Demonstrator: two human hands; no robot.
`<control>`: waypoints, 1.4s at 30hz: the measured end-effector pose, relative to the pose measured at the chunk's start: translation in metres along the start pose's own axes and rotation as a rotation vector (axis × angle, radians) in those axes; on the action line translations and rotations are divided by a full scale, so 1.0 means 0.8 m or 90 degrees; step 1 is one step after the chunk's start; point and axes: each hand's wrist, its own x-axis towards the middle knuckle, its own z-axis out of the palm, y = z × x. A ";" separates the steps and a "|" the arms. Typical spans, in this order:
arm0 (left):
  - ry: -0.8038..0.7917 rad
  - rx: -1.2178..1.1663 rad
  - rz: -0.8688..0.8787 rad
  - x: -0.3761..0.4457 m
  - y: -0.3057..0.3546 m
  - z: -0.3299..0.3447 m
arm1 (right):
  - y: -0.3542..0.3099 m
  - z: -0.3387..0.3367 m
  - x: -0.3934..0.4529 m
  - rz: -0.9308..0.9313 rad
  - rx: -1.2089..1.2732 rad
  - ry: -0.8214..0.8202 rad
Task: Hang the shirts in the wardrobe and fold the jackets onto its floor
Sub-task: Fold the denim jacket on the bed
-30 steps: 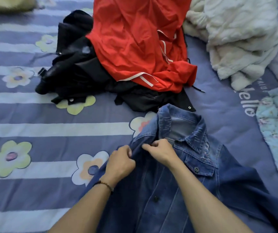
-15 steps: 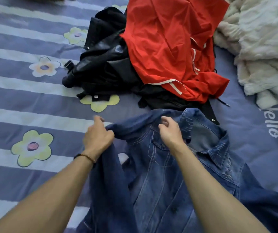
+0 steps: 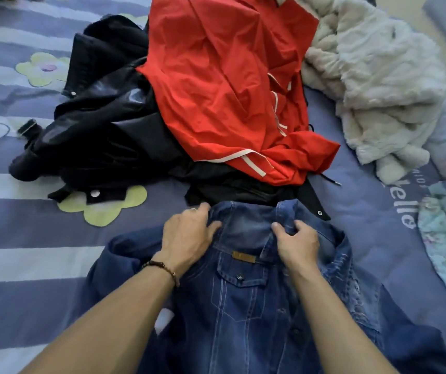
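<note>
Denim blue jacket lies unfolded on the bed, both hands' grip pinching its collar: left hand, right hand. Beyond it, the red jacket and black leather jacket await folding.

Both hands shifted the denim jacket flat.
</note>
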 end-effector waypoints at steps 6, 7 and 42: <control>0.087 0.166 0.072 0.035 0.000 -0.006 | 0.011 -0.006 0.007 -0.097 0.024 -0.036; 0.098 0.159 0.132 0.034 0.012 -0.001 | 0.013 -0.012 0.004 -0.087 0.031 -0.020; -0.013 0.232 0.017 -0.141 -0.037 0.025 | 0.073 -0.034 0.014 0.225 0.049 0.034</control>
